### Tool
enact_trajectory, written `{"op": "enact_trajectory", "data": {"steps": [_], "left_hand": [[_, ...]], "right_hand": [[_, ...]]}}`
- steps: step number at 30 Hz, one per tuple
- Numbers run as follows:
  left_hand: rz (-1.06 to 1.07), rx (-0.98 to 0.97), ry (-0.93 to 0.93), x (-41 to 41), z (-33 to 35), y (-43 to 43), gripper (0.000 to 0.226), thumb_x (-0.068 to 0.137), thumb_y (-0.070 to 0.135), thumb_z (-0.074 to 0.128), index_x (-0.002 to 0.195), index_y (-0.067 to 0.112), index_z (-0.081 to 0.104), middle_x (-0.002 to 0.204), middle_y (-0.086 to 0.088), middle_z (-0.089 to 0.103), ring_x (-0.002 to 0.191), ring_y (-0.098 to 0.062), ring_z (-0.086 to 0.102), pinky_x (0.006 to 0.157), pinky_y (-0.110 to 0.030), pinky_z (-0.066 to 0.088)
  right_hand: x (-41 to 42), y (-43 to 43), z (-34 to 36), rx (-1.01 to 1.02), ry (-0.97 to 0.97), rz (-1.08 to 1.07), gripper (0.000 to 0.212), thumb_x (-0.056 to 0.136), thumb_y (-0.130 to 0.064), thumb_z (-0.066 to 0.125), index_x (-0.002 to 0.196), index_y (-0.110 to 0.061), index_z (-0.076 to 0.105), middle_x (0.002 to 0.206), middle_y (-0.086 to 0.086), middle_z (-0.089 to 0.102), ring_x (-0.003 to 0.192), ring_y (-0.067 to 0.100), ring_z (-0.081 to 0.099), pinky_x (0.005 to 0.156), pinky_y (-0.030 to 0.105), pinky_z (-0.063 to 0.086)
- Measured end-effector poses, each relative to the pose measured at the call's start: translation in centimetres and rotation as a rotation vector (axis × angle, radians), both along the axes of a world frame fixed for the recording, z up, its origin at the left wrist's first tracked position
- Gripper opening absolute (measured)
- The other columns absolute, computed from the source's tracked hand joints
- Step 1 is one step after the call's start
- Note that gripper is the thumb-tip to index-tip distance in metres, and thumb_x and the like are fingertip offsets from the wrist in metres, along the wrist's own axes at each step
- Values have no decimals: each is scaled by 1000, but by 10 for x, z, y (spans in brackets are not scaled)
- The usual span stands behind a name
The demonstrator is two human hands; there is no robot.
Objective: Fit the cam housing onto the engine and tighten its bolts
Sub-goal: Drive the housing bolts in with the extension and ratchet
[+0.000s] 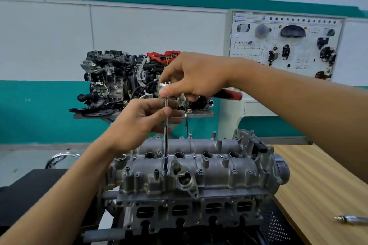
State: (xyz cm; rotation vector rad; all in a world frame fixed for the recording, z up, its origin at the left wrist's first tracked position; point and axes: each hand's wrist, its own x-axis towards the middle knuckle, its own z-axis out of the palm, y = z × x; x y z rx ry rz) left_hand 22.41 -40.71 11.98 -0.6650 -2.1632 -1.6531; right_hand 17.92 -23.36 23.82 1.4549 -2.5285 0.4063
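Near right, a metal tool [352, 220] lies on the wooden surface [318, 181], cut off by the frame edge. The cam housing [219, 171] sits on the engine [179, 213] before me. I can't see the bolt under the extension bar [165, 137]. My left hand [143, 123] has its grip pinched on the bar's shaft. My right hand [193, 77] has its grip curled round the ratchet [229, 94] head, hiding it, and only the red handle shows.

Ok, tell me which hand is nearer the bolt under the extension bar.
Left. The left hand pinches the extension bar above the bolt; the right hand grips the ratchet at the bar's top, farther up.
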Motion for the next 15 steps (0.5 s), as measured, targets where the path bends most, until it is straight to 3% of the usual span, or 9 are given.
{"op": "enact_trajectory", "data": {"steps": [1, 3, 4, 6, 8, 10, 12, 13, 15], "left_hand": [[15, -47, -17, -1, -1, 0, 37, 88, 32, 59, 120, 15, 65, 107, 1, 78, 100, -16, 74, 82, -39, 63], [259, -189, 47, -2, -12, 8, 54, 81, 48, 64, 125, 17, 62, 99, 2, 78, 90, -10, 74, 79, -37, 62], [420, -208, 115, -2, -20, 14, 54, 77, 53, 68, 117, 18, 65, 90, 3, 76, 82, -10, 73, 74, -34, 62], [578, -107, 272, -2, -28, 21, 31, 76, 45, 78, 89, 18, 69, 75, 3, 73, 69, -14, 71, 65, -35, 61], [536, -69, 287, -5, -28, 19, 14, 84, 29, 78, 80, 18, 70, 69, 0, 74, 64, -15, 73, 64, -37, 62], [327, -107, 146, -5, -18, 9, 5, 91, 18, 69, 90, 14, 73, 79, 0, 78, 72, -16, 76, 69, -33, 63], [83, -85, -39, -2, -6, -3, 17, 93, 13, 63, 105, 5, 71, 92, -5, 80, 88, -21, 77, 76, -29, 63], [42, -84, -86, -2, -4, -6, 21, 94, 14, 61, 109, 3, 70, 96, -5, 79, 94, -21, 76, 77, -27, 62], [164, -160, -14, -1, -5, -3, 22, 93, 23, 66, 108, 8, 72, 93, -1, 80, 92, -18, 76, 76, -26, 62]], "right_hand": [[-2, 0, -1, -7, 27, -7, 29, 95, -37, 65, 109, -13, 70, 51, -11, 58, 42, 3, 52, 47, 17, 42], [-3, -2, -5, -8, 100, -24, 32, 97, -37, 61, 98, -7, 73, 55, -5, 49, 44, 5, 40, 48, 18, 34], [-2, -3, -6, 0, 120, -31, 32, 98, -37, 60, 90, -9, 73, 56, -3, 47, 46, 6, 36, 49, 20, 33], [-1, -5, -6, 12, 116, -41, 29, 97, -39, 61, 72, -26, 67, 51, -9, 48, 47, 7, 37, 50, 21, 33], [-1, -5, -4, 25, 125, -54, 33, 96, -40, 62, 65, -33, 59, 46, -18, 51, 45, 3, 42, 48, 14, 33], [-3, -3, -1, 35, 106, -55, 25, 96, -39, 63, 72, -32, 62, 47, -26, 55, 46, -5, 48, 49, 8, 35], [-3, 0, 1, 46, 69, -38, 15, 96, -36, 64, 81, -34, 62, 51, -33, 56, 49, -12, 52, 50, 4, 36], [-4, 1, 1, 65, 72, -29, 16, 97, -34, 63, 81, -36, 61, 51, -35, 55, 50, -12, 52, 51, 4, 36], [-4, 1, 1, 82, 74, -3, 12, 98, -32, 62, 86, -33, 66, 52, -31, 56, 50, -9, 52, 53, 5, 36]]}}
